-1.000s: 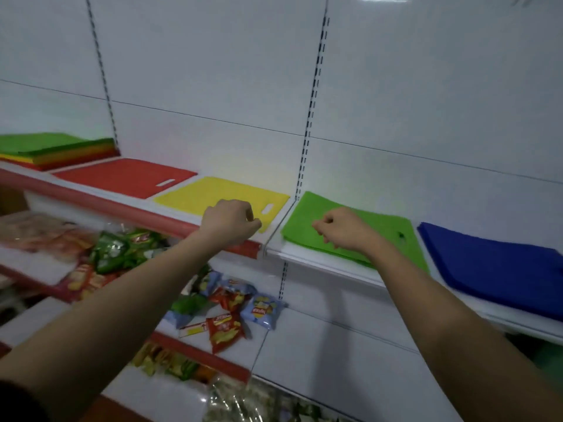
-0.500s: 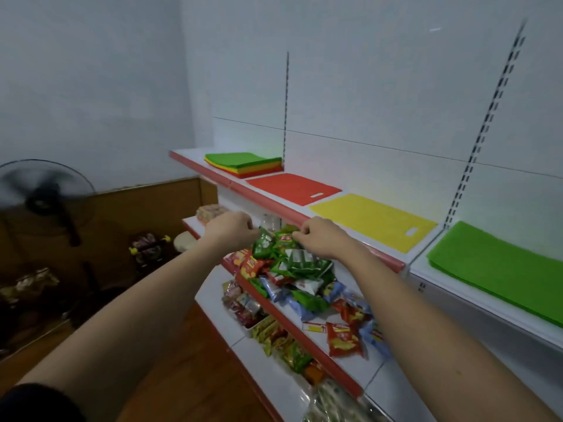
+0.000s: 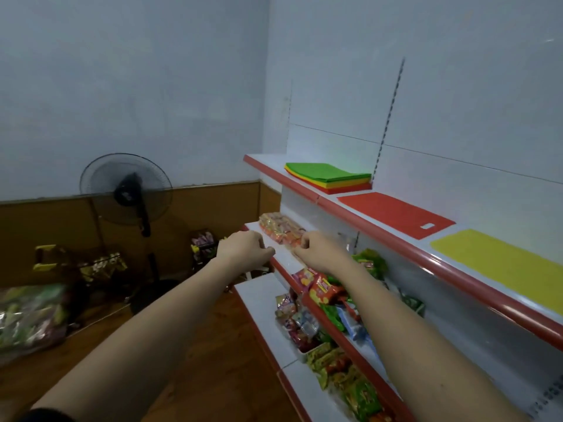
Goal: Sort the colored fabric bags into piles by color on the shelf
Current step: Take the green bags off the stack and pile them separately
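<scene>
A mixed stack of fabric bags (image 3: 329, 175), green on top with yellow and red layers under it, lies at the far left end of the top shelf (image 3: 365, 221). To its right a single red bag (image 3: 393, 213) lies flat, then a yellow bag (image 3: 499, 263). My left hand (image 3: 243, 249) and my right hand (image 3: 318, 249) are stretched out side by side below the top shelf, in front of the middle shelf. The fingers of both are curled and hold nothing. Both hands are well short of the mixed stack.
Snack packets (image 3: 323, 289) crowd the lower shelves under my right arm, and an orange pack (image 3: 278, 229) lies on the middle shelf just beyond my hands. A standing fan (image 3: 126, 190) is at the left wall, with a big bag of snacks (image 3: 30, 315) on the floor.
The view has swung left along the shelf; the green and blue piles have left the frame. Both hands came off the yellow and green bags and travelled left, now lower than the top shelf.
</scene>
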{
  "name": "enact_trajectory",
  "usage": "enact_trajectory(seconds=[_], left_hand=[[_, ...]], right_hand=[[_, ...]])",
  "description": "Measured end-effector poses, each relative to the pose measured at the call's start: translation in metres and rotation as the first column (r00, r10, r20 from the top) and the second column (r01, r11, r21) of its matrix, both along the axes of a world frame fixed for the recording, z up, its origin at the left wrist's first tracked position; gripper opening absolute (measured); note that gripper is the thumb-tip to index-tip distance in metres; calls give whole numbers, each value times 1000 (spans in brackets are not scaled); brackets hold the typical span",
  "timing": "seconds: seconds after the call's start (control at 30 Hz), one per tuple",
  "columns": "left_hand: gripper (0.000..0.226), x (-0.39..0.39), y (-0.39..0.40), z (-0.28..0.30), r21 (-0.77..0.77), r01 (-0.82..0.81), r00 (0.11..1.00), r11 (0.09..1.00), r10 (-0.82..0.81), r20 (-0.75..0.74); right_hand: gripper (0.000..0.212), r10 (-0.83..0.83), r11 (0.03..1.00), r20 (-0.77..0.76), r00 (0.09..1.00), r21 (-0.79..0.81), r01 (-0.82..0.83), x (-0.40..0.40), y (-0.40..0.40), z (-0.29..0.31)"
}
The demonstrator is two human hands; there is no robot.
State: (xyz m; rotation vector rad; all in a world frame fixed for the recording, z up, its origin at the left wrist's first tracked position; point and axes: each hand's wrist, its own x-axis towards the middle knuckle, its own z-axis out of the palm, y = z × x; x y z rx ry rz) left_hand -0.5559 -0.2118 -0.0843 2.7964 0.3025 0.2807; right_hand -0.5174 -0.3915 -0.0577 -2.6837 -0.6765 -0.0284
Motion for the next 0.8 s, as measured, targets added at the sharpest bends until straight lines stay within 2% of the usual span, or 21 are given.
enact_trajectory(seconds=[0.27,0.5,0.67,0.8], left_hand=[[41,35,105,2,4,-40,999,999,40,-28],[34,107,160,7,-31,-73,997,997,72,-43],[34,170,171,14,-35,-38,999,999,37,-26],[31,219,186,31,-43,-24,999,999,26,36]], right_hand=[[28,49,998,-37,998,-35,-51,53,111,-4],[31,59,998,-43,997,-25,-60,133,157,-10],[35,105,987,-111,988,-113,-117,206,173,-7],[34,119,993,-48,992,-10,-120,261,184,8]])
